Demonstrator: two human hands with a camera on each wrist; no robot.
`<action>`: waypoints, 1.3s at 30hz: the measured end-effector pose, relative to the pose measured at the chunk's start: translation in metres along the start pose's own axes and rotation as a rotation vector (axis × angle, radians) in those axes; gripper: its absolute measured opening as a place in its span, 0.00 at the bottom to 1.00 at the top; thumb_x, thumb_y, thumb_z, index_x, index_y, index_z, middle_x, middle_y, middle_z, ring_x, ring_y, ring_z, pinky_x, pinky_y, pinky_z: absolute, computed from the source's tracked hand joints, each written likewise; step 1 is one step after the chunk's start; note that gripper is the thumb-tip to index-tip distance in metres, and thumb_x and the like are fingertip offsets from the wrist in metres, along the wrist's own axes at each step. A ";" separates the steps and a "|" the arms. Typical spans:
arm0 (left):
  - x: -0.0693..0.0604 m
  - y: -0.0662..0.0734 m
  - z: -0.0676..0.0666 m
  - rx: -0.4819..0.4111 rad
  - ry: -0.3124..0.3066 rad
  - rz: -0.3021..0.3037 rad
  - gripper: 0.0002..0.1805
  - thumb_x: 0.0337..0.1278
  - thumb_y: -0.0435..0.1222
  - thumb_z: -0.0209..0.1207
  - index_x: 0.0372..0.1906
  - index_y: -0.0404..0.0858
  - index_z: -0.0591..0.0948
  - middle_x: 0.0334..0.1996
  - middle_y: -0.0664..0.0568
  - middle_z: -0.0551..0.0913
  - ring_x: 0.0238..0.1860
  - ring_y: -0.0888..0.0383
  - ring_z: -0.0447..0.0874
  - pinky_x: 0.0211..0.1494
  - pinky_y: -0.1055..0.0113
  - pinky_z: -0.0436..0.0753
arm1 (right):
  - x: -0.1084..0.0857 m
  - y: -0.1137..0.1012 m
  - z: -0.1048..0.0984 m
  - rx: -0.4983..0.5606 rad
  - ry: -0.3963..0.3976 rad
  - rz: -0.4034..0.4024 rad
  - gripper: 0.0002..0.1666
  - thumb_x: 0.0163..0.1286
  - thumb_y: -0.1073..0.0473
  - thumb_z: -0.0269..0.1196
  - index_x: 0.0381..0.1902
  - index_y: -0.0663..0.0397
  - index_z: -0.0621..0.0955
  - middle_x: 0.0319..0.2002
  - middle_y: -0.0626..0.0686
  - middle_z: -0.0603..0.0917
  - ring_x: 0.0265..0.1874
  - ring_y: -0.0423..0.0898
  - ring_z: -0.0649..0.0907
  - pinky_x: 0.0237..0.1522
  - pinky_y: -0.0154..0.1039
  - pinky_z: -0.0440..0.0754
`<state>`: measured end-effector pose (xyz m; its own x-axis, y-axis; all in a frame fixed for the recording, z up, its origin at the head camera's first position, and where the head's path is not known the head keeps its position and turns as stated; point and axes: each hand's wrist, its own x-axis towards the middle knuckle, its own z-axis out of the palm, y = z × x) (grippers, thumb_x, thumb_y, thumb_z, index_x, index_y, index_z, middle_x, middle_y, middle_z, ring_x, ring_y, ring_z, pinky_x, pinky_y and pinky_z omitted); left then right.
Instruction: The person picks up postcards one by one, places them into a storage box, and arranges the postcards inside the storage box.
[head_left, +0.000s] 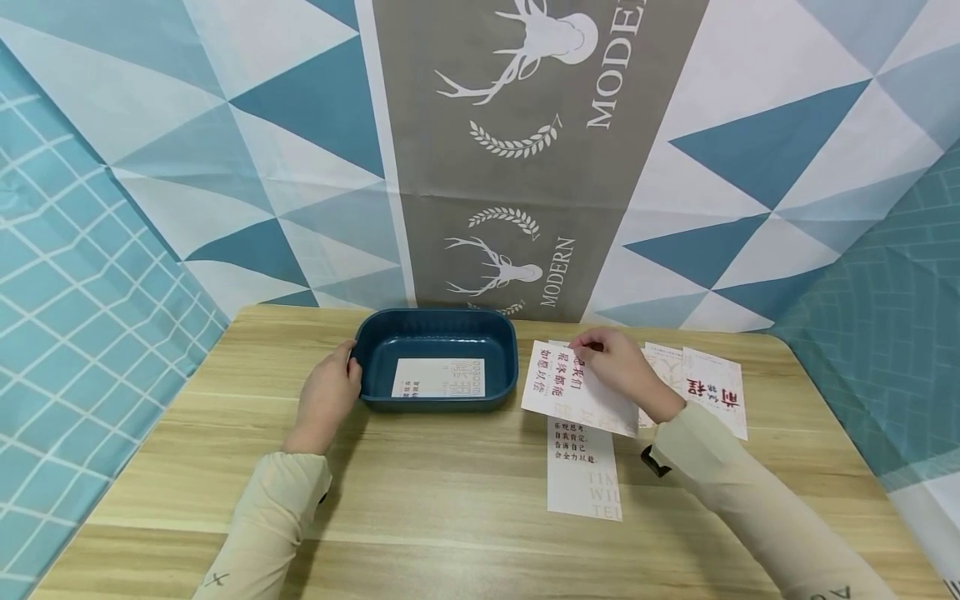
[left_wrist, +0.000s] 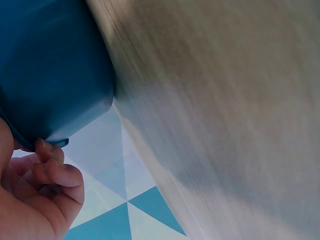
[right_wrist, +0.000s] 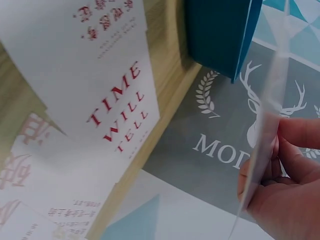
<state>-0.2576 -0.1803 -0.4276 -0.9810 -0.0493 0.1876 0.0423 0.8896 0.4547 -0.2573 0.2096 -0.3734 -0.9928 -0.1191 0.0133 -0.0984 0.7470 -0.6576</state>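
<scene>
We see the left hand (head_left: 327, 392) clamped on the left rim of the blue box (head_left: 438, 406), with its fingers curled in. We think it holds there so the box won't slide about, and gripping the side leaves the top of the box free. The right hand (head_left: 618, 362) has its thumb and fingers together, pinching the held card (head_left: 577, 398). It holds the card up near one edge, maybe because a thin card is easy to pinch there and most of its words aren't covered. In the right wrist view we see this card almost side-on, up off the worktop (head_left: 435, 508).

The held card is to the right of the box, apart from it, over some of the other cards (head_left: 585, 483) on the worktop. These lie just beside the box, we guess so that the right hand can get to them easily. Some lap over each other, so we can't count them all.

The held card is white, flat and thin, with big dark red writing in rows. Another white card (head_left: 440, 377) is inside the box, with small dark writing and pale print. The box is deep blue and shiny inside, with round corners and tall walls.
</scene>
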 end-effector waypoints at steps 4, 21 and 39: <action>0.000 -0.001 0.001 -0.002 0.000 -0.002 0.22 0.67 0.33 0.42 0.62 0.28 0.68 0.53 0.30 0.76 0.50 0.36 0.78 0.53 0.44 0.76 | 0.004 -0.006 0.001 -0.006 -0.004 -0.008 0.13 0.68 0.62 0.53 0.43 0.60 0.82 0.45 0.60 0.81 0.43 0.53 0.77 0.49 0.47 0.73; 0.000 -0.003 0.002 0.000 0.002 0.005 0.22 0.67 0.33 0.42 0.62 0.28 0.68 0.51 0.29 0.78 0.48 0.36 0.79 0.51 0.45 0.76 | 0.018 -0.030 0.007 -0.044 -0.016 -0.068 0.13 0.68 0.60 0.54 0.43 0.60 0.82 0.44 0.59 0.80 0.41 0.53 0.77 0.44 0.45 0.72; 0.001 -0.003 0.002 -0.001 0.002 0.006 0.22 0.67 0.33 0.42 0.63 0.28 0.68 0.49 0.30 0.79 0.44 0.38 0.80 0.48 0.46 0.77 | 0.037 -0.048 0.019 -0.022 -0.054 -0.102 0.12 0.68 0.61 0.53 0.42 0.59 0.83 0.43 0.58 0.82 0.38 0.50 0.76 0.40 0.39 0.71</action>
<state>-0.2589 -0.1820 -0.4308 -0.9804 -0.0450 0.1917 0.0481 0.8894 0.4546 -0.2883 0.1572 -0.3557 -0.9725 -0.2297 0.0385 -0.2009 0.7434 -0.6380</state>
